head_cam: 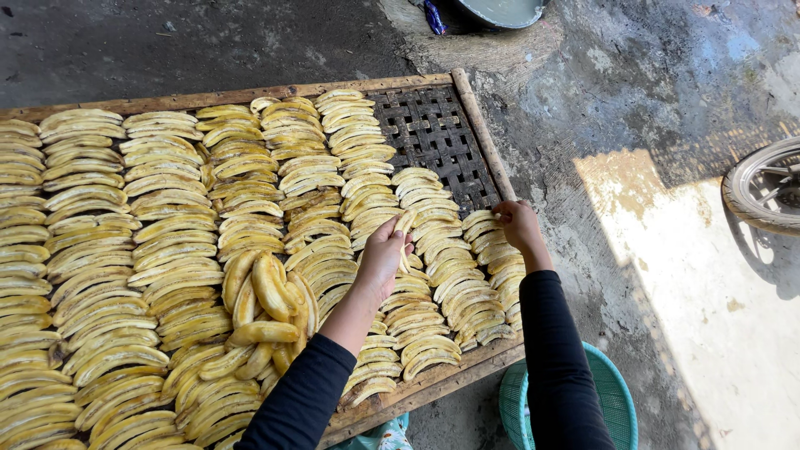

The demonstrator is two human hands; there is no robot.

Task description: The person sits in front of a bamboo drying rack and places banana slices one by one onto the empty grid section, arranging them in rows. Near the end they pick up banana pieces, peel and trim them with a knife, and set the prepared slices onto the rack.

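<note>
Laying slices in rows on the woven tray point(433, 133): the left hand point(385, 254) pinches a banana slice point(406, 227) mid-tray, the right hand point(517, 223) pinches another at the tray's right rim, the next placement needing bare weave beyond.

This is an outdoor yard where fruit is laid out to dry, likely a small home food-making spot rather than a kitchen. A large woven drying rack point(433, 133) with a wooden frame lies on the rough, stained concrete ground point(633, 92), covered in close rows of peeled banana slices point(167, 225) under strong sunlight. A wheel's tyre point(762, 187), a teal plastic basket point(621, 400) and a metal basin point(504, 12) stand around it.
</note>
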